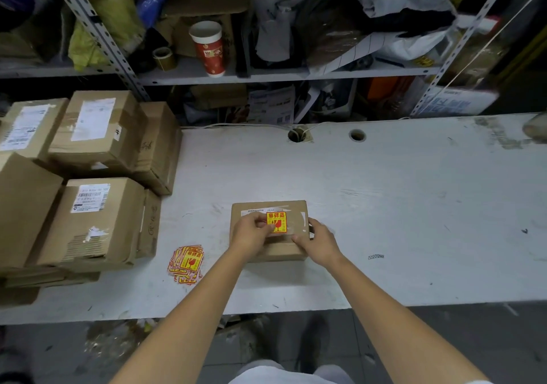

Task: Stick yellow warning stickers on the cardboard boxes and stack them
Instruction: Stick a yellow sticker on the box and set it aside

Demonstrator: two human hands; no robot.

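Note:
A small flat cardboard box (293,209) lies on the white table in front of me. A yellow and red warning sticker (277,221) sits on its top. My left hand (251,232) pinches the sticker's left edge with thumb and fingers. My right hand (316,240) grips the box's right front corner. A loose pile of the same stickers (187,263) lies on the table to the left of the box.
Several larger cardboard boxes (91,221) with shipping labels are stacked at the table's left end. The white table (414,206) has two cable holes near its back edge. Behind it stand metal shelves with a red paper cup (209,47), a tape roll (164,57) and bags.

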